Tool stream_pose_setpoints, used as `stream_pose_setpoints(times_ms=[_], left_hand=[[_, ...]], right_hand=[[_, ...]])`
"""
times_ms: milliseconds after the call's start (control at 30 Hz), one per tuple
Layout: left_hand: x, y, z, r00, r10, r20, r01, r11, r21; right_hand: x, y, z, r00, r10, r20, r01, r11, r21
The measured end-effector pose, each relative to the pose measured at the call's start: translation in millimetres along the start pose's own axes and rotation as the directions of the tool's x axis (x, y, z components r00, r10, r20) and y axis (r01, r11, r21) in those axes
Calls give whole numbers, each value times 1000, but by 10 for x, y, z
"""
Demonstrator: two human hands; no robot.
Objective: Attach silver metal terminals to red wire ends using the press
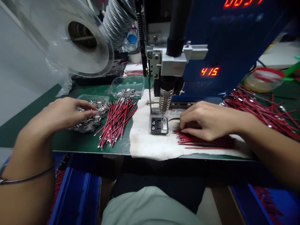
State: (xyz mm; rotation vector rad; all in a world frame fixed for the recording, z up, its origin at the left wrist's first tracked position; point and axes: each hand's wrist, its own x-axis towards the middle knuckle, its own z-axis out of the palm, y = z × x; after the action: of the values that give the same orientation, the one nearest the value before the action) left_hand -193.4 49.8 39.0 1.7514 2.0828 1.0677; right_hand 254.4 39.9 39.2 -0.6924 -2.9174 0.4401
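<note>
My left hand (67, 112) rests over a heap of small shiny metal parts (93, 117) on clear plastic, fingertips pinched together among them. My right hand (207, 120) lies on a bundle of short red wires (201, 140) on a white cloth (150, 143), fingers curled down onto the wire ends. Between my hands stands a machine head with a ribbed metal tip (165, 99) over a small black fixture (159, 125). A second bundle of red wires (117, 120) lies just right of the metal parts.
A large pile of red wires (262, 107) spreads at the right. A clear reel (77, 37) hangs at upper left. Behind it sits a clear tray of metal parts (127, 89). The blue machine panel shows a red display (209, 71). Blue bins (77, 193) sit below the table edge.
</note>
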Motion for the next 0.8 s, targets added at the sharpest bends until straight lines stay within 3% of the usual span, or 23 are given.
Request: stream_pose_setpoints(times_ms=[100, 200, 567, 667, 733, 800], left_hand=[[7, -37, 31, 995, -49, 88, 24, 965, 263], [-22, -6, 24, 989, -60, 133, 8, 931, 365], [-135, 168, 111, 990, 14, 138, -68, 919, 389], [-159, 279, 55, 997, 8, 80, -38, 923, 383], [-255, 426, 27, 999, 39, -8, -33, 938, 346], [-438, 626, 57, 979, 135, -155, -100, 972, 211]], right_hand=[[-7, 6, -4, 1000, 5, -14, -5, 1000, -8], [-16, 23, -10, 999, -5, -41, 4, 1000, -22], [-10, 15, -51, 986, -5, -169, 26, 992, 121], [26, -1, -26, 968, 3, -251, 35, 989, 147], [61, -20, 8, 951, -12, -310, 60, 987, 147], [98, -43, 52, 935, -28, -353, 79, 988, 133]])
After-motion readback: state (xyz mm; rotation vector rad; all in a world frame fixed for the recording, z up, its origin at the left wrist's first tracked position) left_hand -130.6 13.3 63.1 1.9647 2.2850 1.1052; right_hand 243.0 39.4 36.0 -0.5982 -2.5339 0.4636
